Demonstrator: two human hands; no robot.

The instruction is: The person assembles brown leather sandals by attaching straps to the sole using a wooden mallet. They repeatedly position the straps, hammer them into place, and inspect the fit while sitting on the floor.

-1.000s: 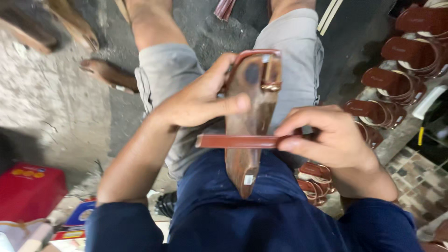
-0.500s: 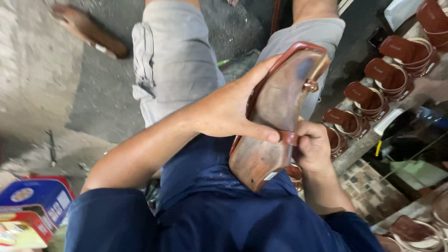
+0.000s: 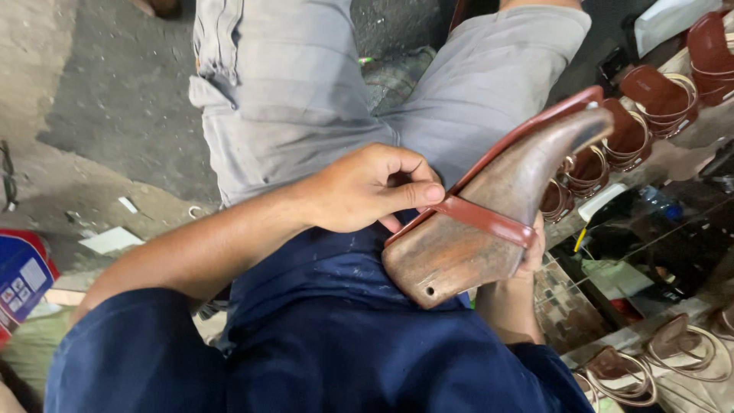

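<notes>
Wooden shoe last (image 3: pixel 489 229), left hand (image 3: pixel 367 191) pinching red strap (image 3: pixel 489 220), right hand (image 3: pixel 531 256) mostly hidden, grip unclear

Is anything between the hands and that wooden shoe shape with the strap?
No, nothing visible. The left hand pinches the reddish-brown strap against the wooden shoe form. The right hand is mostly hidden behind the form, apparently holding it.

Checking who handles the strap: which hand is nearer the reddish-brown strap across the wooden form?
Left. The left hand pinches the strap at its near end. The right hand is mostly hidden behind the wooden form, gripping it from underneath.
</notes>
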